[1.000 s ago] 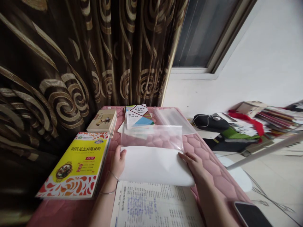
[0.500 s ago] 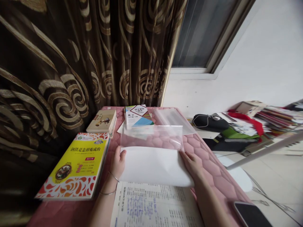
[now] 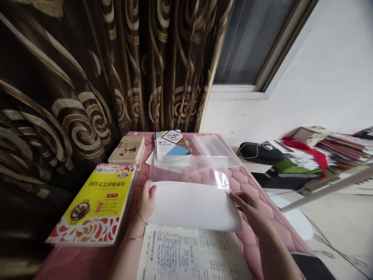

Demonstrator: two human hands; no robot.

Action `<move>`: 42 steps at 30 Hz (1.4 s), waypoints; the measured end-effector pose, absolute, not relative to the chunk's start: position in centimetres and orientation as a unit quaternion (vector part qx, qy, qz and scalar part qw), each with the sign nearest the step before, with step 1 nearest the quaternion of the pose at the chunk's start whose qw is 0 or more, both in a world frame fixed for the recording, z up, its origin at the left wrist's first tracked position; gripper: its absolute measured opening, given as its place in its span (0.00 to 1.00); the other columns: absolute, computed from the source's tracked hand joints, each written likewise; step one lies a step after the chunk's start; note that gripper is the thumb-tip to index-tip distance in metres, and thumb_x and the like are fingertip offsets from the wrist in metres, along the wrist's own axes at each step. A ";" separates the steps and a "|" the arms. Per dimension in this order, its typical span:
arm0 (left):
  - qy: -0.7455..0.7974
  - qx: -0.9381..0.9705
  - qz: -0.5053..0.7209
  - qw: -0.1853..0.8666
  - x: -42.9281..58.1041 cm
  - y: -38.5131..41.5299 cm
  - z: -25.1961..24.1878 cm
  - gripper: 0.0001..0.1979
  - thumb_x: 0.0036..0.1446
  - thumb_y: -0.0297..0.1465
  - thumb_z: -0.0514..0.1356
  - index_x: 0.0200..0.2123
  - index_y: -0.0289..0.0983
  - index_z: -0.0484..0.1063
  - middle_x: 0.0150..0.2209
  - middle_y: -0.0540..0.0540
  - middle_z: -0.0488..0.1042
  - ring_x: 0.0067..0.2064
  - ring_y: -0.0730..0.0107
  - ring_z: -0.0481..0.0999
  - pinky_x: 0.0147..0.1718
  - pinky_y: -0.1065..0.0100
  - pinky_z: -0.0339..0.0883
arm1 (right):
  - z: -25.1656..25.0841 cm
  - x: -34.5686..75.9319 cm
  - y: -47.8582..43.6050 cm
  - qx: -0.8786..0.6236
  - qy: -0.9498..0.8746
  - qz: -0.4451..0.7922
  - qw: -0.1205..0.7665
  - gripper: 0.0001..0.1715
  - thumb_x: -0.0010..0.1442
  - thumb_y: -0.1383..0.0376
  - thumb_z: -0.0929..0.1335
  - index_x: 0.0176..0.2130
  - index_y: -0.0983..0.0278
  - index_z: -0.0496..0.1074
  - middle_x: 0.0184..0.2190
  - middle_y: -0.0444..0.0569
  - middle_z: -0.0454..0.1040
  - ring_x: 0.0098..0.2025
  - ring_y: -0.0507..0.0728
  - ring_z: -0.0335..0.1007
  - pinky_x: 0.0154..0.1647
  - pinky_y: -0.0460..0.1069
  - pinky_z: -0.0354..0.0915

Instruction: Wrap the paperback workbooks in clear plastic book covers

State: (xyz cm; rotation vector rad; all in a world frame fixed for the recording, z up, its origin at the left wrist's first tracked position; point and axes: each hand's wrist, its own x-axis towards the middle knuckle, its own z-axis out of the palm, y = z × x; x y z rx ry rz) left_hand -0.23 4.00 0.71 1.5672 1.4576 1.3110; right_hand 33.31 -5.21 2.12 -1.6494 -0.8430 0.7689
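A blank white sheet [image 3: 192, 206] lies between my hands, with a clear plastic cover [image 3: 189, 168] reaching out beyond its far edge. My left hand [image 3: 147, 200] grips the left edge of both, thumb on top. At the right edge, my right hand [image 3: 247, 206] has its fingers pinched together at the plastic's corner by the sheet. Below the white sheet is a printed page [image 3: 189, 252] with blue handwriting; whether the two belong to one book I cannot tell. A glare spot shines on the plastic near my right fingers.
To the left are a yellow book [image 3: 96, 202] and a small stack of beige books [image 3: 127, 149]. A workbook [image 3: 171, 144] and clear plastic covers [image 3: 215, 149] lie at the back of the pink padded table [image 3: 262, 210]. A dark phone-like device [image 3: 311, 266] sits front right.
My right hand has shifted outward to the right, its fingers now pinched at the plastic's edge. Glare has appeared on the plastic. My left hand keeps its grip.
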 end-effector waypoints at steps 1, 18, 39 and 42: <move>0.551 0.595 0.495 0.311 -0.2 4.0 0.8 0.13 0.55 0.42 0.53 0.37 0.40 0.65 0.37 0.44 0.75 0.41 0.60 0.75 0.42 0.60 0.70 | 2.2 33.5 -5.4 -0.707 -0.355 0.301 0.532 0.26 0.42 0.44 0.73 0.26 0.63 0.71 0.22 0.44 0.70 0.26 0.52 0.64 0.26 0.46 0.61; 0.524 0.595 0.507 0.337 -0.6 4.0 0.6 0.13 0.57 0.42 0.56 0.39 0.39 0.69 0.34 0.46 0.76 0.39 0.62 0.75 0.39 0.63 0.70 | 2.9 31.6 -4.6 -0.679 -0.324 0.326 0.573 0.28 0.36 0.50 0.76 0.34 0.66 0.77 0.30 0.51 0.77 0.34 0.59 0.71 0.30 0.49 0.67; 0.501 0.605 0.503 0.361 -0.6 4.1 0.9 0.14 0.57 0.43 0.55 0.38 0.39 0.66 0.37 0.45 0.75 0.40 0.62 0.75 0.40 0.63 0.69 | 3.1 31.6 -4.6 -0.637 -0.303 0.375 0.602 0.32 0.34 0.47 0.77 0.33 0.65 0.73 0.25 0.46 0.75 0.28 0.54 0.67 0.27 0.47 0.62; 0.510 0.600 0.505 0.353 -0.6 4.2 0.7 0.14 0.56 0.43 0.55 0.38 0.39 0.66 0.36 0.46 0.75 0.38 0.63 0.75 0.38 0.64 0.69 | 2.7 31.8 -4.5 -0.659 -0.297 0.346 0.598 0.33 0.36 0.47 0.76 0.37 0.64 0.70 0.25 0.45 0.75 0.27 0.54 0.67 0.26 0.46 0.61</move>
